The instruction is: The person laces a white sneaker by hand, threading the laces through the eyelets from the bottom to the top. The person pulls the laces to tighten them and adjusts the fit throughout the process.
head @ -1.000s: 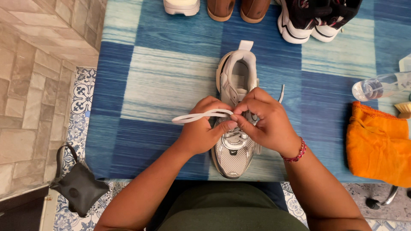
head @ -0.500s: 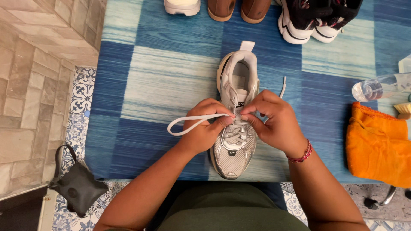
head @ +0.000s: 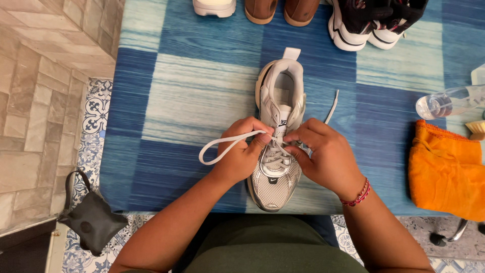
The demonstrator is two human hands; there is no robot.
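Between both hands' fingers [head: 262, 143] lies the white lace [head: 222, 148] over the sneaker [head: 275, 177].

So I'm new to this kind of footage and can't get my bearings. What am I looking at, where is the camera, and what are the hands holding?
The camera sits on a person's head and looks down at their own two bare hands; no machine is involved. A silver-grey sneaker lies on a blue checked table. The left hand pinches a loop of white lace, and the right hand, with a red bracelet at the wrist, holds the lace by the eyelets. Other shoes stand along the far edge. At the right are an orange cloth and a clear bottle. A dark pouch lies on the floor.
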